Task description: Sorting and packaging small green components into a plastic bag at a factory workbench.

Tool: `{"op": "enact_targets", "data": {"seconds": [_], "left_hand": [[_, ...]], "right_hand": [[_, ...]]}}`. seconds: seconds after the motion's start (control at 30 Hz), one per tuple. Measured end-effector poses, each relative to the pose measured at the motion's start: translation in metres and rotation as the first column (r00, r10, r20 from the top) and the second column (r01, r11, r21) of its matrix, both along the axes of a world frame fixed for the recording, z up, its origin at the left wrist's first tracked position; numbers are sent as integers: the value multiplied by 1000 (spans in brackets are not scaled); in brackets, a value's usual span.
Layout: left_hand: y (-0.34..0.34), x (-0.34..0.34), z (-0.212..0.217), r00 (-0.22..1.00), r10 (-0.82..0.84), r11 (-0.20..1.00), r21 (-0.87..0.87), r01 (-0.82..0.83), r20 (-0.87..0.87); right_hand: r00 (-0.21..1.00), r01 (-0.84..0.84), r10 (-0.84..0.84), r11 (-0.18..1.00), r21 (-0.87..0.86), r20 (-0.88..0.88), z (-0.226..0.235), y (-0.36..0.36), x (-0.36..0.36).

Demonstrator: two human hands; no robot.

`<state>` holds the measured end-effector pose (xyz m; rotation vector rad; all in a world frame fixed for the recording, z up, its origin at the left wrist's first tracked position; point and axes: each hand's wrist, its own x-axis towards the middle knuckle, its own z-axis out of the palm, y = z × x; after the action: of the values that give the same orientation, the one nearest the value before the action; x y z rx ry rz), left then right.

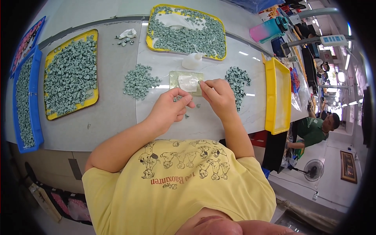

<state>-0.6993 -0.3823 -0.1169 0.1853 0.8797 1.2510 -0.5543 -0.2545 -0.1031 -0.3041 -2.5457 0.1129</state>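
Observation:
My left hand (169,107) is curled just in front of a translucent greenish pad (174,79), its thumb and forefinger close together. Whatever lies between them is too small to make out. My right hand (220,96) pinches at the pad's right edge, and its fingertips hide what they hold. On the pad lies a white, glossy patch (188,83). A few small grey-green pieces (187,116) are on the table by my left fingers. To the left spreads a loose pile of such pieces (141,81); a darker pile (237,84) is beyond my right hand.
Behind the pad stands a white squeeze bottle (192,61). Yellow trays full of green pieces sit at the back (226,39) and left (96,35). A blue bin (36,98) is far left, a yellow bin (271,94) right. Another person (313,127) is farther right.

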Motion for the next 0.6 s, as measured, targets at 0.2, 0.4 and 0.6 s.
{"op": "enact_targets", "data": {"seconds": [0.2, 0.4, 0.6], "left_hand": [[-1, -2, -4, 999, -29, 1000, 9, 29, 31], [1, -3, 1, 997, -71, 997, -41, 72, 19], [2, -3, 2, 999, 28, 999, -36, -27, 41]], "right_hand": [[1000, -30, 30, 997, 67, 9, -5, 3, -1], [1000, -27, 26, 997, 71, 18, -4, 1, -1], [975, 139, -205, 857, -497, -81, 4, -16, -1]]}}
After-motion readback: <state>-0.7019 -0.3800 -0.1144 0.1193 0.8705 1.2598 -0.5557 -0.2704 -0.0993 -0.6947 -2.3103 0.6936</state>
